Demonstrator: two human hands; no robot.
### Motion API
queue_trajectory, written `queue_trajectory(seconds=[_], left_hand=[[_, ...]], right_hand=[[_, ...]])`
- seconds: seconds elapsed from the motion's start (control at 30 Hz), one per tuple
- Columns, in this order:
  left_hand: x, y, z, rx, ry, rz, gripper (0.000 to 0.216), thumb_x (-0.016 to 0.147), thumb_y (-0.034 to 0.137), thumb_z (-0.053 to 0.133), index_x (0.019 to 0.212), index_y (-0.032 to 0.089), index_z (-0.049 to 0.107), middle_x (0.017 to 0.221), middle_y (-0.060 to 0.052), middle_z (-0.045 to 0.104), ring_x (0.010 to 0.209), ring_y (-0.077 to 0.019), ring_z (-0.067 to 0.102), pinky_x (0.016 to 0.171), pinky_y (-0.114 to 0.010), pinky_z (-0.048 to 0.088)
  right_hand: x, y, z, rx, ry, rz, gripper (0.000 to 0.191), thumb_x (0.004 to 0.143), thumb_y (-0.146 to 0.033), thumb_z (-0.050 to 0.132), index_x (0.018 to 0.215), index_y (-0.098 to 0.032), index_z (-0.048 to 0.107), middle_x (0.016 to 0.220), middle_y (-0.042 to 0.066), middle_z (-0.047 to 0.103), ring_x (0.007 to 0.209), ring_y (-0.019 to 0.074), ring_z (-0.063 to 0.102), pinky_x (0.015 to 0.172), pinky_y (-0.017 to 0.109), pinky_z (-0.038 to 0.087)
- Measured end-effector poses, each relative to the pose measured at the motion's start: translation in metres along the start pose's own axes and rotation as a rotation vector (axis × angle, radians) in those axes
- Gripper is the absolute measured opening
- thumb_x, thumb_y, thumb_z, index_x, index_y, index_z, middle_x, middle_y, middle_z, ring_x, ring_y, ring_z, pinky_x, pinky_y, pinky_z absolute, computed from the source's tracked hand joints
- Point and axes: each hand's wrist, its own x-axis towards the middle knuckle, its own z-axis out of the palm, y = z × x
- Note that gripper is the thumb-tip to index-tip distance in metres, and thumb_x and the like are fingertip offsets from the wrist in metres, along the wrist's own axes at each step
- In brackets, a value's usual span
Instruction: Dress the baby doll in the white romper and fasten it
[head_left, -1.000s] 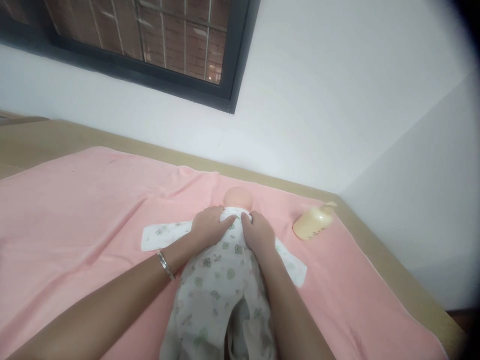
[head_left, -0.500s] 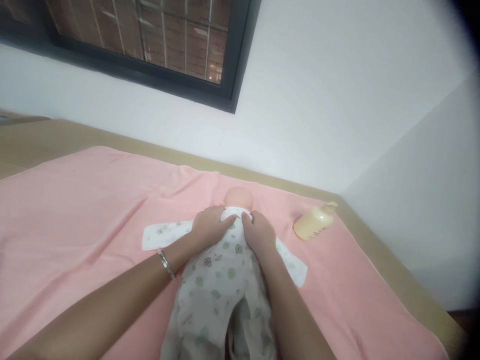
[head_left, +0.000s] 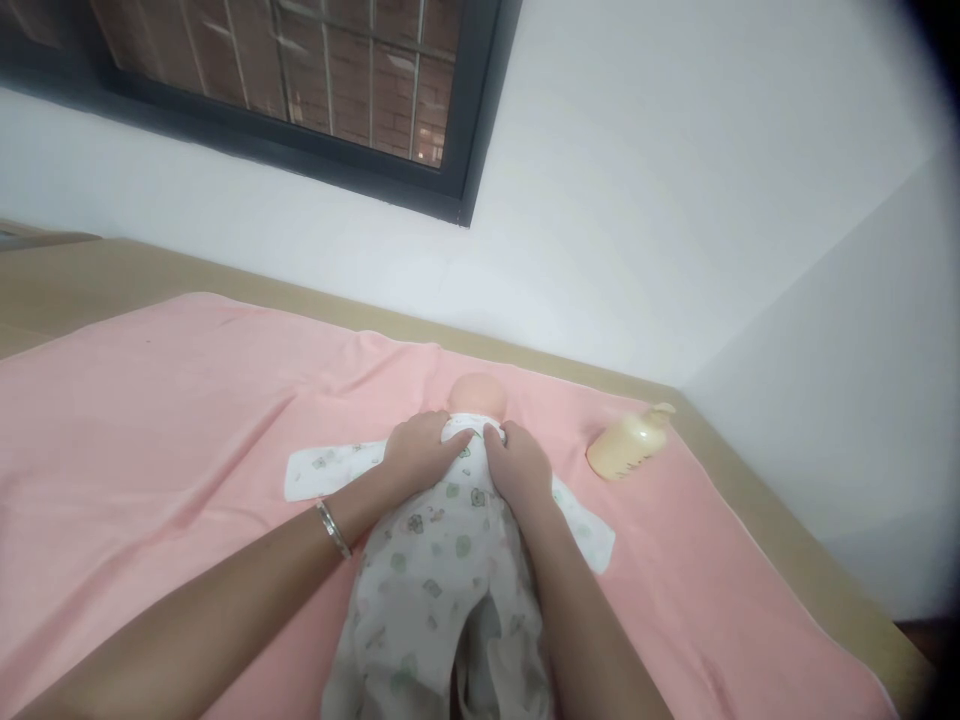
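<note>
Almost nothing has moved since a second ago: in the head view, both hands, the clothing and the bottle keep their places, and the whole scene has shifted only very slightly. The left hand (head_left: 424, 455) and right hand (head_left: 521, 465) are side by side, thumbs nearly touching, each pinching the neckline of a white baby garment (head_left: 431, 570) printed with small green and grey figures. The garment lies mid-view on a pink blanket (head_left: 172, 400), sleeves spread to both sides, its lower part reaching the bottom edge. Just beyond the collar shows the smooth, rounded head of a doll (head_left: 478, 395). A silver bracelet (head_left: 332, 530) circles the left wrist. To the right, near the blanket's edge, is a pale yellow bottle (head_left: 626, 447), its top pointing up and rightward. Behind are a white wall (head_left: 600, 200) and a dark-framed window (head_left: 337, 90).
</note>
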Motion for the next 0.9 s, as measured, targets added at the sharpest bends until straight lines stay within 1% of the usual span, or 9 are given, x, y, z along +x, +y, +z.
queue_trajectory(seconds=[0.17,0.33,0.9], left_hand=[[0.0002,-0.0012,0.0007,-0.01,0.006,0.017,0.045,0.084,0.061,0.034,0.076,0.022,0.055,0.08,-0.002,0.063,0.072,-0.0203,0.056,0.061,-0.032,0.038],[0.0003,-0.0013,0.001,-0.003,0.005,0.012,0.045,0.084,0.061,0.033,0.075,0.022,0.054,0.08,-0.003,0.062,0.071,-0.0201,0.055,0.059,-0.031,0.036],[0.0002,0.0003,0.0004,0.001,0.008,-0.011,0.046,0.083,0.061,0.034,0.075,0.021,0.056,0.081,-0.003,0.063,0.072,-0.0203,0.056,0.061,-0.032,0.038]], right_hand=[[0.0004,0.0002,-0.0001,0.012,-0.009,0.006,0.042,0.089,-0.049,0.03,0.087,-0.019,0.058,0.086,0.009,0.062,0.074,0.0204,0.054,0.06,0.028,0.031],[0.0004,0.0009,-0.0002,0.018,-0.007,-0.001,0.041,0.089,-0.049,0.03,0.087,-0.019,0.057,0.087,0.008,0.062,0.074,0.0202,0.054,0.06,0.028,0.031],[0.0003,0.0024,0.0026,0.012,0.012,-0.009,0.041,0.089,-0.049,0.03,0.087,-0.019,0.057,0.087,0.008,0.062,0.074,0.0206,0.054,0.059,0.028,0.031]])
